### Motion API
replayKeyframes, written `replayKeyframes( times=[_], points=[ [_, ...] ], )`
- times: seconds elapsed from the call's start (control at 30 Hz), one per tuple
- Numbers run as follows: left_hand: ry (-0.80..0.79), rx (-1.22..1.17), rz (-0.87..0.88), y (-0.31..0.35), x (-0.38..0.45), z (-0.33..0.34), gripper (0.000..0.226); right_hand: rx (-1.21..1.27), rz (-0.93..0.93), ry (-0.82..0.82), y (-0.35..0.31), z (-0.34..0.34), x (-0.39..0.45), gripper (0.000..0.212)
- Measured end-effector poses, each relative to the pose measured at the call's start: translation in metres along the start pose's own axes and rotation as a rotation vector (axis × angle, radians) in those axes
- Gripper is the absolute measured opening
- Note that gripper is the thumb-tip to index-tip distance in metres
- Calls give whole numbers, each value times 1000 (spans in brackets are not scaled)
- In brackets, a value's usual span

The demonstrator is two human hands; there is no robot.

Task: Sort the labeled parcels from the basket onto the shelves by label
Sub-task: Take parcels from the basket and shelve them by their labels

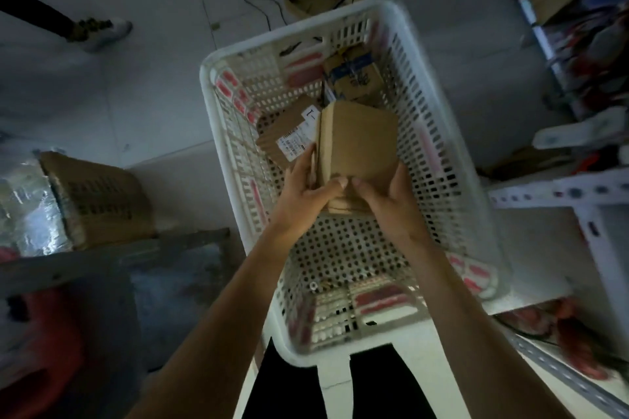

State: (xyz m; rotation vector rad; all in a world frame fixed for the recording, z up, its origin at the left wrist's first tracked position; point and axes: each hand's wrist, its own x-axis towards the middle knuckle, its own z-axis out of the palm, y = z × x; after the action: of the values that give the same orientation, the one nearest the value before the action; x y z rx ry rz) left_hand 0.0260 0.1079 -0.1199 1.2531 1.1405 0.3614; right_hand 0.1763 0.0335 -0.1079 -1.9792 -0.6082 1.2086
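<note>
A white perforated plastic basket [439, 133] stands on the floor in front of me. Inside it, both hands hold a plain brown cardboard parcel [357, 143] raised above the basket floor. My left hand [306, 187] grips its near left side, thumb on the near face. My right hand [384, 194] grips its near right side. Just left of it lies a flat brown parcel [282, 133] with a white label marked "1". Another brown box with blue tape [354, 75] sits at the basket's far end. The held parcel's label is not visible.
White metal shelving [561, 190] stands to the right, holding boxes and red items. A brown crate [98, 197] and foil-wrapped goods sit at left. Another person's shoe [102, 31] is at the far left, and a cardboard box and cables lie beyond the basket.
</note>
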Motion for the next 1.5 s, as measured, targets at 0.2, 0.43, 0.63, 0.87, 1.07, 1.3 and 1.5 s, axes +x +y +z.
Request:
replayKeyframes(
  times=[0.2, 0.43, 0.63, 0.87, 1.07, 1.3, 1.5],
  points=[
    [20, 193, 154, 49, -93, 28, 90, -13, -5, -62, -22, -43, -79, 112],
    [3, -65, 186, 51, -189, 41, 74, 457, -60, -184, -1, -82, -188, 81],
    [-326, -167, 198, 39, -239, 41, 95, 757, -13, -167, 47, -64, -270, 54],
    [-442, -90, 21, 7, -284, 58, 37, 680, -90, 323, 87, -69, -344, 26],
    [-610, 9, 23, -12, -333, 110, 72, 581, -88, 531, 135, -87, -409, 43],
    [-807, 136, 183, -18, -377, 199, 83, 648, -57, 492, 194, -137, -483, 72],
    [-822, 784, 635, 23, -412, 323, 118, 632, -21, 580, 255, -205, -560, 66]
  ],
)
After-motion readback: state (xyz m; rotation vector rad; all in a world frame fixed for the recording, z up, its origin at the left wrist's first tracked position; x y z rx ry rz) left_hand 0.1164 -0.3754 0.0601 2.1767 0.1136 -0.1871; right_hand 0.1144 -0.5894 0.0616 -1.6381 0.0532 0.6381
